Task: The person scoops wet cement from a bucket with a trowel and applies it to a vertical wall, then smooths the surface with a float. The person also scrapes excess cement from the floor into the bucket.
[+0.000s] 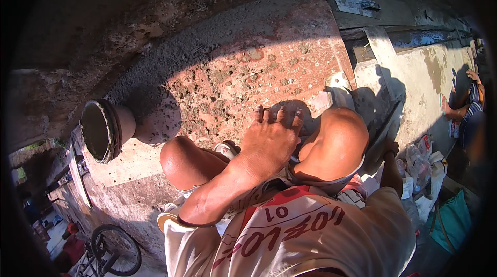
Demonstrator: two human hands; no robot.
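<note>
My left hand [272, 140] is in front of my bent knees, its fingers apart and nothing in it. Beneath it lies a reddish board [233, 80] spattered with wet grey mortar. At my right side, in shade, my right hand [390, 148] is closed at a dark, flat tool [384, 126] that looks like a plastering float. The tool is tilted, and its handle is hidden. A round bucket [124, 124] is at the left end of the board, its mouth facing left and its inside grey.
Another float [357, 6] lies beyond the board, near a wooden plank [380, 47]. Plastic bags [418, 160] and a teal sack [451, 220] are at my right. Another person [472, 103] crouches at far right. A bicycle wheel [116, 250] shows at lower left. A rough wall [129, 23] rises ahead.
</note>
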